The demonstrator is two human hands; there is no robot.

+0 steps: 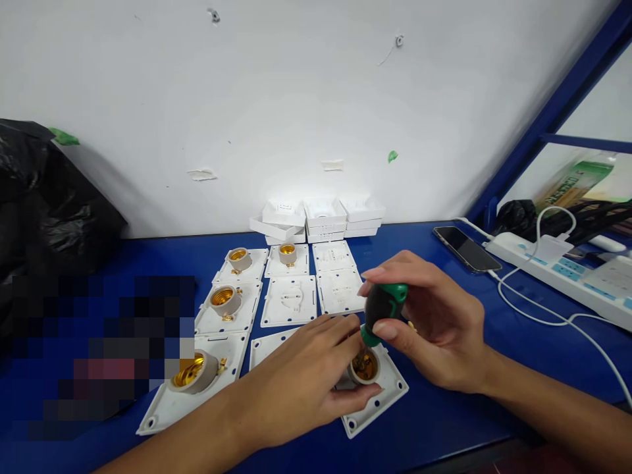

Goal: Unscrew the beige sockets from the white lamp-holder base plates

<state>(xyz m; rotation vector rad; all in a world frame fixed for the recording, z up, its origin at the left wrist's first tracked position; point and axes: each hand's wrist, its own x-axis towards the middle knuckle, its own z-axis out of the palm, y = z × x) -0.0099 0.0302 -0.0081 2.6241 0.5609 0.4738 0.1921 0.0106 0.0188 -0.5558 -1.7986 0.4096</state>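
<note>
Round grey, gold-lined lamp socket [366,366] on a flat white plastic plate [390,388]; left hand [316,359] clasps it, thumb opposing fingers; arched right hand [437,329] pinches a black-and-green screwdriver [382,309].

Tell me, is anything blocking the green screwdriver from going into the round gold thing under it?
Nothing visible blocks it: the right hand holds the screwdriver, its shaft reaching into the lamp socket. The left hand is beside it.

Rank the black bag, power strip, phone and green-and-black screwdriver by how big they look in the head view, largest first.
1. Black bag
2. Power strip
3. Phone and screwdriver: too close to rank, since the screwdriver is partly hidden and nearer the camera.
</note>
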